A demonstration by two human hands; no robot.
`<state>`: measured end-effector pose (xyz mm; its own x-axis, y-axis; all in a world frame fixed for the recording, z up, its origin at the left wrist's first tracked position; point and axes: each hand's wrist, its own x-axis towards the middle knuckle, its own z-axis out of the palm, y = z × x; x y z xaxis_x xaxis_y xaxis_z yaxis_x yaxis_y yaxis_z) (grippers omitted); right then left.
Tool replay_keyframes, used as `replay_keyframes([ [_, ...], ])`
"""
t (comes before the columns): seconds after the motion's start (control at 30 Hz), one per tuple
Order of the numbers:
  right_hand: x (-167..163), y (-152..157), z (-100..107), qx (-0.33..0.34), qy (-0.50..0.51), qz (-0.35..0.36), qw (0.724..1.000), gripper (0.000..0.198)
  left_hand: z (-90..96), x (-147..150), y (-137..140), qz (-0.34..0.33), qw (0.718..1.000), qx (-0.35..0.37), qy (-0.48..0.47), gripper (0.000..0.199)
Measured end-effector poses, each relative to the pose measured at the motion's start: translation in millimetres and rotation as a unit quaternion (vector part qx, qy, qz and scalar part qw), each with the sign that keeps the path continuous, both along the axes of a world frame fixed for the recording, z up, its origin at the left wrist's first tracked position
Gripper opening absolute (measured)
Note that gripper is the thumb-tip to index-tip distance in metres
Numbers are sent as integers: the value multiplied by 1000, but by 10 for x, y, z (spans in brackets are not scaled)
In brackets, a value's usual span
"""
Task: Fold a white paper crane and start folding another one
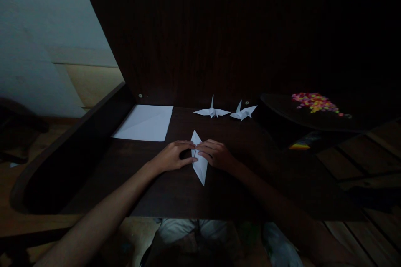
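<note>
A folded white paper [201, 167], long and diamond-shaped with pointed ends, lies on the dark desk in front of me. From its left side my left hand [172, 155] grips it, fingers on the upper part and thumb on the middle. My right hand [216, 153] holds the opposite side, its fingertips laid across the paper near the left ones. Behind the hands stand two folded paper cranes, one crane [212, 112] with wings spread and another crane [243, 113] to its right, turned at an angle.
A stack of square white paper [144, 122] sits at the back left of the desk [150, 194]. On a raised dark shelf [275, 106] at the right is a pile of small colourful pieces [318, 102]. A dark panel [203, 33] closes the back, and a low side wall [72, 146] borders the left.
</note>
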<state>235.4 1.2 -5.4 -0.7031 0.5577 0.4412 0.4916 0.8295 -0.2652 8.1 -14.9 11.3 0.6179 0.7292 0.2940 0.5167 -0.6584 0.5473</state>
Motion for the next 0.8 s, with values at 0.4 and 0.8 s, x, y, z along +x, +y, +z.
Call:
replay_keyframes([
  [0.4,-1,-78,4,70,-106,0,992,29,-3,-7,-17,27,992,-121,-17,109],
  [0.8,13,-73,-15,85,-141,-2,986,25,-3,-7,-21,19,993,-114,-14,108],
])
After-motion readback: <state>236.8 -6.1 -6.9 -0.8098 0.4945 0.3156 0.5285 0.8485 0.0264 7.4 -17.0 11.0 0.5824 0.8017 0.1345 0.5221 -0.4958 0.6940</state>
